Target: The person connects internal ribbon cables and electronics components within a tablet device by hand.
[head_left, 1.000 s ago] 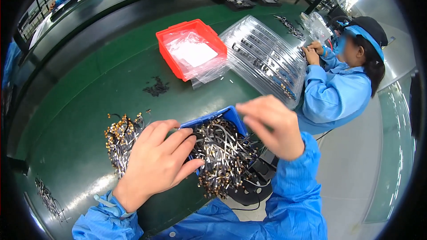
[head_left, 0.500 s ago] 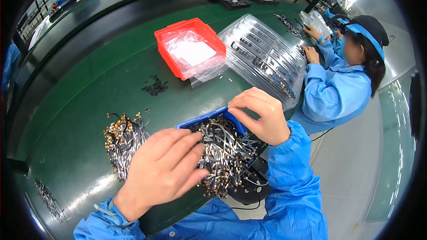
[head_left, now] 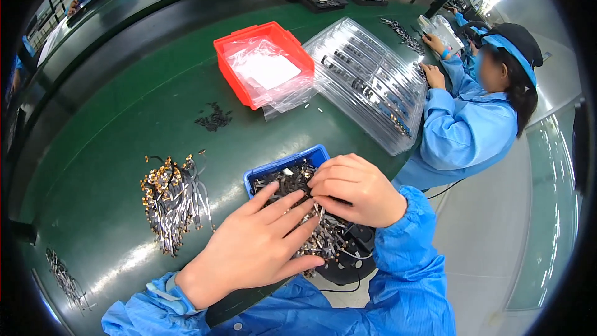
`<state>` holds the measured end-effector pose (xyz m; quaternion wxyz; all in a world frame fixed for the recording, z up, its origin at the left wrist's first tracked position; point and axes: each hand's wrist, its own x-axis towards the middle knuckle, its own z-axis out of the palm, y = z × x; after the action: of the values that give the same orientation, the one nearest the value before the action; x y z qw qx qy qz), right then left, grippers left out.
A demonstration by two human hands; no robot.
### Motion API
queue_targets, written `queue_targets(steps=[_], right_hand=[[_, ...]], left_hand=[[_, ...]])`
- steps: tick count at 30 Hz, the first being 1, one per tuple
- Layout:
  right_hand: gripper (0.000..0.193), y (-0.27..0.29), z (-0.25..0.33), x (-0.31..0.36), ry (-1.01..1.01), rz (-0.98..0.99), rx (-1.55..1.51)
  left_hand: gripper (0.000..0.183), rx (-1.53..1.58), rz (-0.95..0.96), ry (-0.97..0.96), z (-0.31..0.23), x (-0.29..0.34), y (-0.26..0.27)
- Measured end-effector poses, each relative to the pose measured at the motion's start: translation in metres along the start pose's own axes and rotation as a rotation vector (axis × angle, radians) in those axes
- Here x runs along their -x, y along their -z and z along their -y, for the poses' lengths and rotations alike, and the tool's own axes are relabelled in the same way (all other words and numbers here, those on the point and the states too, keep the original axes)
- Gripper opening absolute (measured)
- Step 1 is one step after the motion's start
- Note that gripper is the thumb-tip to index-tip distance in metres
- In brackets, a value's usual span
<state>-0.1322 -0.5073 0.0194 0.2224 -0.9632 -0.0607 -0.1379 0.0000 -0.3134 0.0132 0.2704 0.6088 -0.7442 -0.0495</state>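
Short silver-and-black flex cables with gold ends fill a blue bin and spill over its near side. My left hand lies across the cables with its fingers spread and nothing gripped. At its fingertips, my right hand reaches down into the bin, its fingers drawn together in a pinch; whatever sits between them is hidden. Left of the bin, a pile of similar cables, gold ends pointing away, rests on the green table.
A red bin with clear plastic bags and a stack of clear trays stand farther back. Small black pieces lie near the red bin. More cables are at far left. A co-worker in blue works at right.
My right hand has left the bin's far rim and come down among the cables, fingers closing. My left hand has shifted right over the bin, its fingers spreading on the cables.
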Motion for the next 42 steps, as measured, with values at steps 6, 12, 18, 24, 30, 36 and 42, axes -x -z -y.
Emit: queue_targets(steps=[6, 12, 18, 24, 30, 36, 42], right_hand=[[0.017, 0.013, 0.007, 0.008, 0.025, -0.094, -0.002], [0.015, 0.021, 0.019, 0.007, -0.465, -0.284, -0.125], [0.024, 0.006, 0.024, -0.006, -0.082, -0.168, 0.043], [0.062, -0.013, 0.050, -0.005, -0.044, 0.236, -0.030], [0.058, -0.015, 0.027, -0.016, 0.088, 0.316, 0.179], [0.054, 0.005, 0.021, -0.022, 0.085, 0.333, 0.018], [0.027, 0.037, 0.028, 0.014, -0.257, -0.272, -0.169]], left_hand=[[0.037, -0.035, -0.110, 0.052, 0.005, 0.020, 0.032], [0.007, -0.002, -0.101, 0.581, -0.005, 0.043, 0.046], [0.008, 0.287, -0.101, 0.659, -0.007, 0.046, 0.030], [0.006, 0.225, -0.207, 0.592, -0.005, 0.049, 0.028], [0.007, 0.394, -0.203, 0.655, -0.012, 0.051, 0.021], [0.009, 0.440, -0.147, 0.609, -0.014, 0.057, 0.010], [0.014, 0.684, -0.195, 0.831, 0.002, 0.054, 0.011]])
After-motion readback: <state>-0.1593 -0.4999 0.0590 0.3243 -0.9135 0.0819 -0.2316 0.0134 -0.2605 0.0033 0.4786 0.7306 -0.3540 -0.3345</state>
